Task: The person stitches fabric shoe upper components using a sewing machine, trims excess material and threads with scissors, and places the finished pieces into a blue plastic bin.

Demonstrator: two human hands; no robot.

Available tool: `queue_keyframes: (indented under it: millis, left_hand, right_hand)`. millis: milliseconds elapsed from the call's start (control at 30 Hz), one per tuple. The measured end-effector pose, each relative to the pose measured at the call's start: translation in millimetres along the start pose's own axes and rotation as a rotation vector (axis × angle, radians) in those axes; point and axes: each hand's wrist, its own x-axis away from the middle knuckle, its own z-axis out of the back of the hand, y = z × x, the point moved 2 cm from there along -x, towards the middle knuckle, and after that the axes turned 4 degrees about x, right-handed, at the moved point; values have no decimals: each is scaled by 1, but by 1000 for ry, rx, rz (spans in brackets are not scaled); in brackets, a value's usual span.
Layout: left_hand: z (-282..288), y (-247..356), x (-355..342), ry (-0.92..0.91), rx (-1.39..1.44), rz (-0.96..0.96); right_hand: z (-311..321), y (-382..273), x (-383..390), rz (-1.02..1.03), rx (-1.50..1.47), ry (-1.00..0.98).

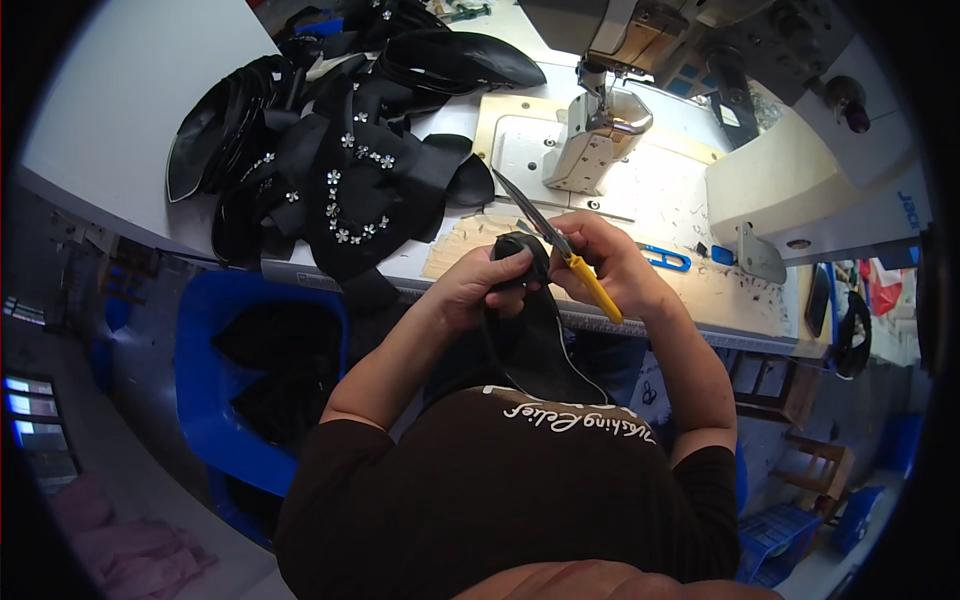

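My left hand [478, 290] is closed on a black leather-like piece [530, 345], pinching its folded upper edge with the thumb on top; the rest hangs down toward my lap with a pale line along it. My right hand [620, 270] is closed round yellow-handled scissors [595, 287], their dark blades pointing up and left above the table edge, beside the piece. Whether those fingers also touch the piece is hard to tell. A blue thread snipper [668, 259] lies just right of that hand. Behind my left hand lie black pieces with sparkly flower trims [350, 190].
An industrial sewing machine [600, 140] stands on the white table [110, 120], stacks of curved black pieces [225, 125] at its left. A blue container [210, 380] holding black material is below left; wooden stools [800, 460] and a blue crate [770, 540] are low at right.
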Motion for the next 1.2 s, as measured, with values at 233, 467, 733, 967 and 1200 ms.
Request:
queue_keyframes:
  millis: [233, 467, 733, 967, 1200]
  left_hand:
    - [-5, 10, 2, -9, -144, -18]
    - [-10, 61, 31, 857, -1283, -1199]
    - [-36, 44, 48, 435, -783, -641]
    - [-26, 39, 47, 382, -571, -731]
    - [-1, 29, 37, 366, -621, -771]
  right_hand:
    - [-7, 2, 1, -159, -280, -56]
    - [-28, 7, -20, 20, -260, 457]
    - [-53, -27, -48, 193, -185, 474]
    - [-54, -29, -54, 147, -84, 366]
    - [-47, -12, -66, 162, 150, 419]
